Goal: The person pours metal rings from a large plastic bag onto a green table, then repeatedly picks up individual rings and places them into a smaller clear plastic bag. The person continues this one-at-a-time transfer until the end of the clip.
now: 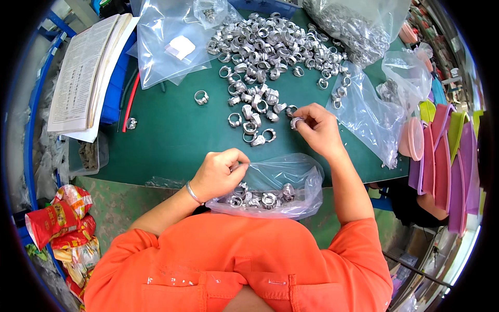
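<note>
My left hand [218, 174] pinches the rim of a clear plastic bag [306, 200], which hangs at the table's near edge against my body. Several chunky silver metal rings lie inside the bag. My right hand [321, 130] is closed over the table, with a silver metal ring [297, 123] between thumb and fingers. Another ring [291, 111] is by its fingertips. Left of this hand a small cluster of loose rings [254, 106] lies on the green tabletop [166, 145], joining a large heap of rings [260, 47] at the back.
A lone ring [201, 97] lies left of the cluster. Clear bags [156, 57] and a red rod [131, 101] are at the left, beside papers [83, 78] over a blue bin [115, 88]. A filled bag [358, 31] stands back right; coloured plastic pieces [442, 161] hang right.
</note>
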The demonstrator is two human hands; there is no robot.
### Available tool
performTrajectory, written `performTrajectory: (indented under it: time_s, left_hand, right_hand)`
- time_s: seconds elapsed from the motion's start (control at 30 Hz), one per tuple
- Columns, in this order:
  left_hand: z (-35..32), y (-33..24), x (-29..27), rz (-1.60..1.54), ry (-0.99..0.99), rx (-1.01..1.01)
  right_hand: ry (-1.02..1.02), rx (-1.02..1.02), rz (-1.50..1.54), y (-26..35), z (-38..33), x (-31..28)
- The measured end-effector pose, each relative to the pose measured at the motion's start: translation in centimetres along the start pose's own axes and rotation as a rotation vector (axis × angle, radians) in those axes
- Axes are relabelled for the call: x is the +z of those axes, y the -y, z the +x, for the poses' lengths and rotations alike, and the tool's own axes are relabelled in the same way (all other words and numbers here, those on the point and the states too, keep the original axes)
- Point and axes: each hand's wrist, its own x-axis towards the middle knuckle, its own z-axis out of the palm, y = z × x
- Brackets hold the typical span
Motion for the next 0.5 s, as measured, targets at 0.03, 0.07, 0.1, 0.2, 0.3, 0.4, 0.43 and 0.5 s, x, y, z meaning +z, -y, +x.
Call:
performTrajectory:
  time_s: [0.03,0.07,0.1,0.2,0.3,0.4,0.43,0.5]
  left_hand:
    - [0.0,0.0,0.0,-0.003,-0.004,0.003]
    - [0.0,0.0,0.0,-0.002,-0.002,0.001]
    - [0.0,0.0,0.0,0.001,0.001,0.002]
    - [0.1,0.0,0.0,0.011,0.001,0.01]
    - [0.1,-0.1,0.0,0.01,-0.01,0.017]
    - [0.0,0.0,0.0,-0.006,-0.012,0.019]
    - [-0.1,0.1,0.1,-0.014,-0.014,0.018]
    - [0.0,0.1,0.0,-0.007,-0.007,0.028]
  right_hand:
    - [-0.006,-0.119,-0.099,-0.3,0.0,-0.3]
    - [-0.012,-0.24,-0.198,-0.8,0.2,-0.4]
    - [-0.021,-0.36,-0.296,-1.3,0.3,-0.4]
    - [-0.068,-0.43,-0.272,-0.8,0.6,1.3]
    - [-0.054,-0.437,-0.266,-1.2,1.3,2.7]
    - [0.022,-0.4,-0.186,-3.2,1.8,2.7]
    - [0.055,-0.403,-0.145,-3.3,1.8,2.2]
    - [0.109,-0.454,-0.207,-2.0,1.6,1.6]
